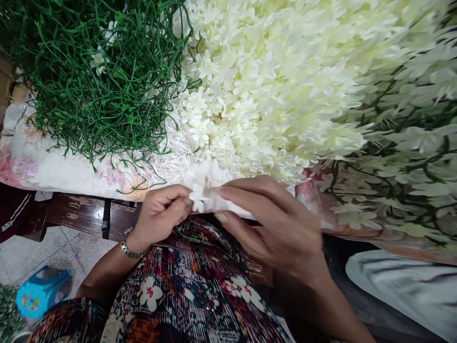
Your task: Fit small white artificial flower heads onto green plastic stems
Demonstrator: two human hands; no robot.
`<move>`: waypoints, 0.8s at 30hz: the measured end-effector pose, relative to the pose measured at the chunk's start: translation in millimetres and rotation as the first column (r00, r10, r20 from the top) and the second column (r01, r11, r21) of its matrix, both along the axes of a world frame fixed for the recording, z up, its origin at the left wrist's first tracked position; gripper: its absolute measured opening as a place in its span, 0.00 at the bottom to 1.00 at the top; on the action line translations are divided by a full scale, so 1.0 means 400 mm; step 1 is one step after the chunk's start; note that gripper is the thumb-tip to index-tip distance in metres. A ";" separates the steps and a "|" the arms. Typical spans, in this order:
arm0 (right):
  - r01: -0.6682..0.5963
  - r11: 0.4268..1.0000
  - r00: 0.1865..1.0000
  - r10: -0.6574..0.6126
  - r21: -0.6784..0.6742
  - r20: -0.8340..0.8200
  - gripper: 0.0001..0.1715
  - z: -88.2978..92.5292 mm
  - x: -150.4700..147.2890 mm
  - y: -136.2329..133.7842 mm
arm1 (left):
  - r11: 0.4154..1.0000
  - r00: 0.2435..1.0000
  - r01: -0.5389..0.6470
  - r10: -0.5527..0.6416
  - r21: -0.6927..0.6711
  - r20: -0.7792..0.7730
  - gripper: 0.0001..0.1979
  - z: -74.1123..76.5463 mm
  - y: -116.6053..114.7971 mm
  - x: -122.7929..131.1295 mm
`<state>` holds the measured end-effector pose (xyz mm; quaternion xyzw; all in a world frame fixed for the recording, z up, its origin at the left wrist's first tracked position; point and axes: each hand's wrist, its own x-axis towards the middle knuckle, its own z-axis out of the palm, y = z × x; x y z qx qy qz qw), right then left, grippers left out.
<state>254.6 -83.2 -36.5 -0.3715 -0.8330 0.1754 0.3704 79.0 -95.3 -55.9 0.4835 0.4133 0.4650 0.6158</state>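
My left hand (166, 212), with a metal bracelet at its wrist, pinches a small white artificial flower (198, 197) between thumb and forefinger at the near edge of the table. Just right of that flower is my right hand (273, 221), smeared a little by motion. Its thumb and fingers are apart, with the fingertips close beside the petals. Beyond both hands lies a big heap of cream-white artificial flowers (257, 95). A pile of green plastic stems (103, 90) is at the left, with a few white blossoms on it. Thin white strands (174, 152) lie between the two piles.
A flowered cloth (71, 164) covers the table. White flowers on green stems (407, 176) fill the right side. A blue stool (43, 291) stands on the floor at lower left. A light-coloured sleeve or trouser leg (403, 281) shows at lower right.
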 end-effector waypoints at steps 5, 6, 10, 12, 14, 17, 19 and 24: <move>-0.199 0.938 0.979 0.178 -0.285 -0.099 0.17 -0.020 -0.024 -0.049 | 0.956 0.904 -0.292 0.283 -0.019 0.321 0.04 0.029 -0.022 -0.007; -0.238 0.917 0.971 0.211 -0.321 -0.116 0.15 -0.028 -0.034 -0.056 | 0.945 0.892 -0.327 0.309 0.000 0.330 0.05 0.032 -0.026 -0.003; -0.178 0.929 0.973 0.118 -0.324 -0.196 0.08 -0.049 -0.053 -0.066 | 0.929 0.900 -0.365 0.334 0.066 0.282 0.02 0.023 -0.039 -0.002; -0.148 0.944 0.984 0.110 -0.295 -0.141 0.09 -0.047 -0.047 -0.062 | 0.955 0.954 -0.273 0.252 0.118 0.161 0.03 0.015 -0.043 -0.019; -0.141 0.968 0.990 0.134 -0.208 -0.048 0.10 -0.037 -0.037 -0.054 | 0.988 0.998 -0.066 0.065 0.140 0.014 0.02 0.012 -0.045 -0.041; -0.202 0.977 0.971 0.208 -0.063 0.116 0.09 -0.019 -0.031 -0.043 | 0.989 0.986 0.134 -0.127 0.061 -0.108 0.02 0.012 -0.049 -0.059; -0.247 0.969 0.942 0.242 -0.009 0.232 0.11 -0.013 -0.036 -0.037 | 0.991 0.979 0.131 -0.136 -0.039 -0.149 0.04 0.011 -0.055 -0.055; -0.266 0.961 0.934 0.239 0.071 0.264 0.12 -0.020 -0.062 -0.027 | 0.960 0.984 0.027 -0.076 -0.280 -0.164 0.05 0.000 -0.064 -0.033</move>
